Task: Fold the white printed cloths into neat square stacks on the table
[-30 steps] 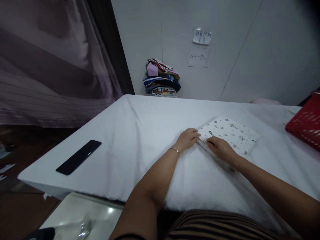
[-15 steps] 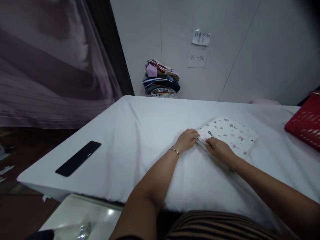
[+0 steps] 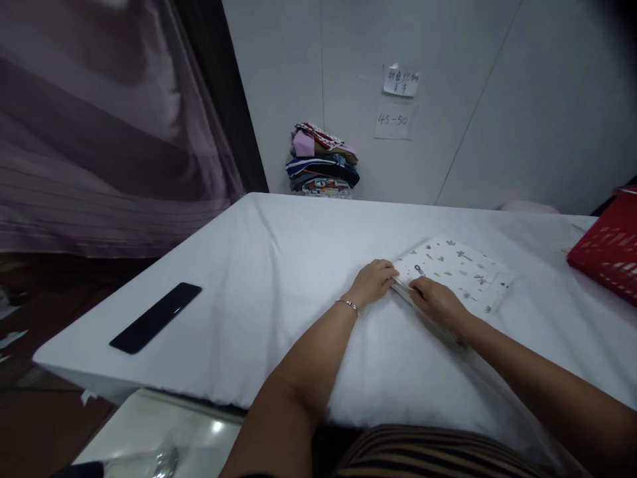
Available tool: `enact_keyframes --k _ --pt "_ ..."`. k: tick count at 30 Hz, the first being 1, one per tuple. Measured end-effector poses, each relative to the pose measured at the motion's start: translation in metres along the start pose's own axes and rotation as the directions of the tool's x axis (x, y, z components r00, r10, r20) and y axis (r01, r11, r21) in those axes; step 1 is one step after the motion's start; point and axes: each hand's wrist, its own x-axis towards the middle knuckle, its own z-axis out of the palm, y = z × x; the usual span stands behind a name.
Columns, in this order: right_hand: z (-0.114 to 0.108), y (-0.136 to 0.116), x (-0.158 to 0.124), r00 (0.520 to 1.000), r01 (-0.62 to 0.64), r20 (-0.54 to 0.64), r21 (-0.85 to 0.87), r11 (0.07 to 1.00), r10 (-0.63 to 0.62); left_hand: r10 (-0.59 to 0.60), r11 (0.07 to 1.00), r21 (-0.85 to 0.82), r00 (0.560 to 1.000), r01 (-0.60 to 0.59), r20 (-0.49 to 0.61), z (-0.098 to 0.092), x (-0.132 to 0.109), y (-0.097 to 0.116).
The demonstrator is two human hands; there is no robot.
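A folded white cloth (image 3: 455,265) printed with small plants and figures lies on the white-covered table (image 3: 308,239), right of the middle. My left hand (image 3: 375,279), with a thin bracelet at its wrist, pinches the cloth's near left corner between closed fingers. Just to the right, my right hand (image 3: 435,299) is closed on the cloth's near edge, with the layers gathered between the two hands. The fingertips of the right hand are partly hidden by its own knuckles. Part of the cloth's near side lies under the right hand and wrist.
A flat black slab (image 3: 156,317) rests on the table's left side. A red basket (image 3: 610,245) stands at the right edge. Beyond the far edge is a stack of folded clothes (image 3: 323,162) by the wall, below paper signs (image 3: 401,81). A pale stool (image 3: 164,425) is at the near left.
Both hands keep their hold on the cloth at nearly the same spot. The right hand's fingers have shifted slightly; the whole view has moved a little.
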Motion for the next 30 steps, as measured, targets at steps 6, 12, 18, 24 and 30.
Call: enact_keyframes --k 6,12,18,24,30 --pt "-0.001 -0.008 -0.003 0.999 -0.038 0.030 -0.142 0.989 0.042 0.011 0.998 0.069 1.000 -0.013 0.027 -0.002 0.002 0.001" --pt "0.001 -0.005 -0.002 0.999 0.005 0.052 -0.213 0.977 0.007 0.039 0.999 0.033 0.999 -0.039 0.022 -0.005 0.000 -0.001" --pt "-0.002 0.001 0.002 0.998 0.005 0.059 -0.105 0.994 0.001 0.042 0.998 0.050 0.999 -0.043 0.035 -0.006 0.000 0.000" --pt "-0.005 0.002 0.003 0.999 -0.011 0.051 0.004 1.000 0.011 0.042 0.988 0.144 0.998 -0.049 0.053 -0.004 0.001 0.002" --pt "-0.004 0.003 0.003 0.999 0.036 0.030 0.032 0.999 -0.037 0.047 0.968 0.242 0.993 -0.072 0.109 -0.009 0.002 0.007"
